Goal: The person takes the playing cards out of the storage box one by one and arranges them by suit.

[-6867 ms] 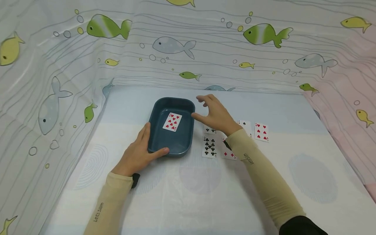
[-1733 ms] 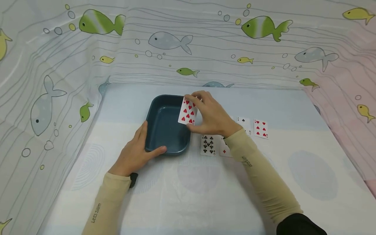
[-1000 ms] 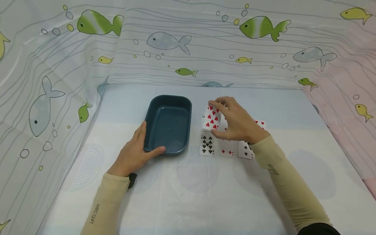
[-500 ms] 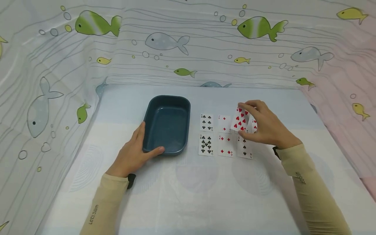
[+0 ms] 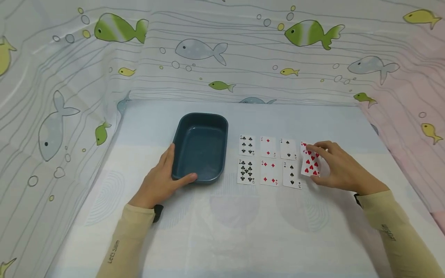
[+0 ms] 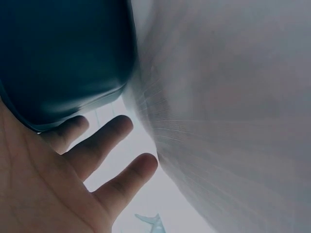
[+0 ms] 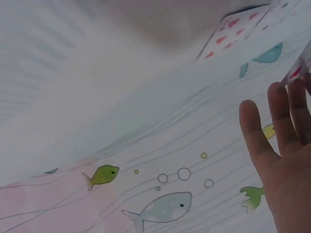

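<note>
My right hand (image 5: pixel 340 170) pinches a playing card of hearts (image 5: pixel 310 164) by its edges, thumb low and fingers above. That card is tilted over the right end of two rows of face-up cards, partly covering another hearts card (image 5: pixel 303 144). Only a red corner of the held card (image 7: pixel 297 69) shows at the fingertips in the right wrist view. At the dark blue tray (image 5: pixel 201 152), my left hand (image 5: pixel 158 183) rests with its fingers along the left side and its thumb on the near rim. In the left wrist view, several fingers (image 6: pixel 104 141) are spread and fairly straight. The tray holds nothing.
Left of the held card lie the two of spades (image 5: pixel 288 149), three of spades (image 5: pixel 292 174), two of diamonds (image 5: pixel 268 147) and a lower diamonds card (image 5: pixel 269 172). Two clubs cards, upper (image 5: pixel 247 145) and lower (image 5: pixel 246 171), are nearest the tray. A fish-print curtain (image 5: pixel 257 58) stands behind.
The hearts card was in the tray; my right hand has lifted it out and carried it rightward across the cards to the row's right end. My left hand has stayed at the tray.
</note>
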The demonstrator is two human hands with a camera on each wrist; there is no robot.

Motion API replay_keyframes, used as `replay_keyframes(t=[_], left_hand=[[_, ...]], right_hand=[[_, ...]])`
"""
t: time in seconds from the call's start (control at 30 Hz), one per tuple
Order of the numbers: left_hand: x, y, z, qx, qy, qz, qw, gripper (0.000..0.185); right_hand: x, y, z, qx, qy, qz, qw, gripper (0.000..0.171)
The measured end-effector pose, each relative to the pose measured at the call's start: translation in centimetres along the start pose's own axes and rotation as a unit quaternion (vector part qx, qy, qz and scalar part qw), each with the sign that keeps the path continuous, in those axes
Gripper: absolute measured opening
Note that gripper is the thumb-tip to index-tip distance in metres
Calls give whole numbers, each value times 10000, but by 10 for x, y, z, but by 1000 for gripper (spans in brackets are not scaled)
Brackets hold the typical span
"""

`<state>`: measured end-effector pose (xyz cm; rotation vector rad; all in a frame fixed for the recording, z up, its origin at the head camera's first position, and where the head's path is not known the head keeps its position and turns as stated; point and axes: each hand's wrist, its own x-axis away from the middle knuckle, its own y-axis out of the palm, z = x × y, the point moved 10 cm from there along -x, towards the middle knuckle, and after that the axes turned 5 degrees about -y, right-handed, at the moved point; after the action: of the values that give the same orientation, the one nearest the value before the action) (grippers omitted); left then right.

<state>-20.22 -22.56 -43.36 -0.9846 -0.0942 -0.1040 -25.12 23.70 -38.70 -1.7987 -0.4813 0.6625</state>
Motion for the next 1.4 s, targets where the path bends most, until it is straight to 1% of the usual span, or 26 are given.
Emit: replay_keyframes(t=[0.17, 0.37, 0.53, 0.6, 0.77, 0.9, 1.17, 1.4], left_hand=[[1, -1, 0, 16, -3, 8, 10000, 122], [0, 0, -1, 26, -26, 40, 10000, 121], [0, 0, -1, 32, -25, 15, 10000, 121], [0, 1, 0, 33, -11, -3, 10000, 122], [-1, 1, 0, 29, -1, 4, 10000, 122], [-1, 0, 0, 20, -5, 5, 10000, 122], [-1, 1, -1, 43, 11, 18, 10000, 122], [-1, 0, 0, 1, -19, 34, 10000, 123]], right_hand=[[16, 12, 6, 16, 29, -236, 9997, 89], [25, 25, 10, -38, 139, -511, 9986, 88], [26, 27, 5, 13, -3, -553, 9985, 84], [26, 27, 4, 39, 2, -594, 9982, 84], [27, 32, 4, -1, 130, -837, 9964, 82], [27, 35, 5, -46, 136, -996, 9949, 79], [29, 39, 9, -96, 347, -1379, 9898, 81], [32, 40, 10, -250, 376, -1305, 9904, 84]])
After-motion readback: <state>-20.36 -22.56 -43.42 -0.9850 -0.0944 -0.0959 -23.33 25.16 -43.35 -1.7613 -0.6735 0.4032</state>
